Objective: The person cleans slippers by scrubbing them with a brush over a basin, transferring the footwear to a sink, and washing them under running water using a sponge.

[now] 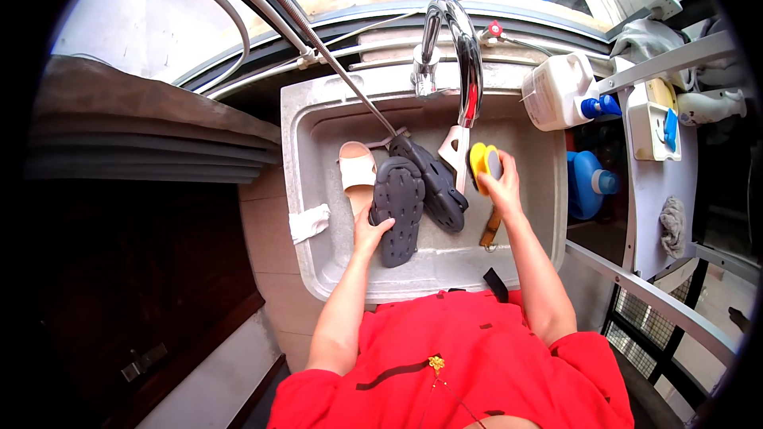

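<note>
My left hand is closed on the edge of a dark grey clog, whose studded sole faces up. In my right hand is a yellow and grey oval scrubber; whether it is a brush or a sponge I cannot tell. It is held apart from the clog, to its right. A second dark clog lies against the first one. Left of them rests a beige slide sandal, and another pale sandal stands beneath the tap. Below my right hand lies a brown-handled tool, its head hidden.
All this is inside a grey stone sink with a chrome tap arching over it. A white cloth hangs over the left rim. A white jug sits at the right rim, with a blue bottle below it.
</note>
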